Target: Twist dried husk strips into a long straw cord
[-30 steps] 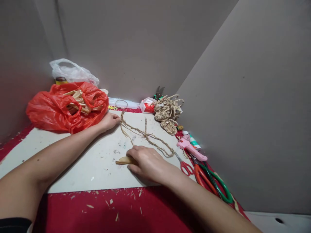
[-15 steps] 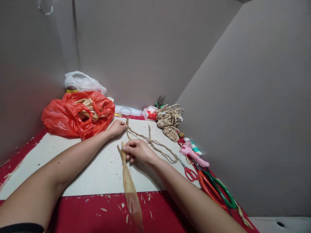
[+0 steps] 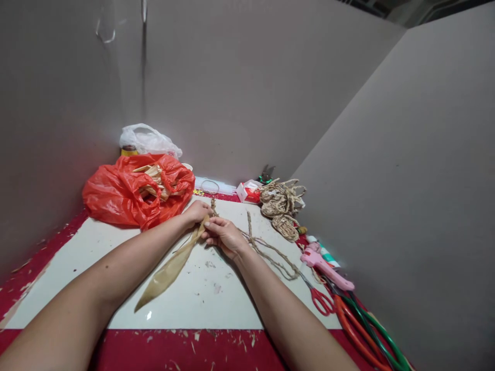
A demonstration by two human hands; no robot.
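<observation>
My right hand [image 3: 225, 236] pinches the narrow end of a long tan corn husk strip [image 3: 170, 272]. The wide part of the strip slants down to the left over the white board. Just beyond, my left hand [image 3: 198, 212] is closed on a twisted husk cord [image 3: 213, 205], whose short end sticks up past the fingers. The cord's long strands [image 3: 275, 257] trail to the right behind my right hand. Both hands are close together, and the exact spot where strip and cord meet is hidden by the fingers.
A red plastic bag [image 3: 116, 193] of husks lies at the left, with a white bag [image 3: 149, 139] behind it. Woven husk pieces [image 3: 284, 206] are at the back right. Red-handled scissors [image 3: 322, 300], a pink glue gun [image 3: 327, 268] and large shears [image 3: 358, 330] line the right edge.
My right hand has brought the strip up to my left hand. The strip's free end has swung from the front edge to the left onto the board. The view has shifted slightly.
</observation>
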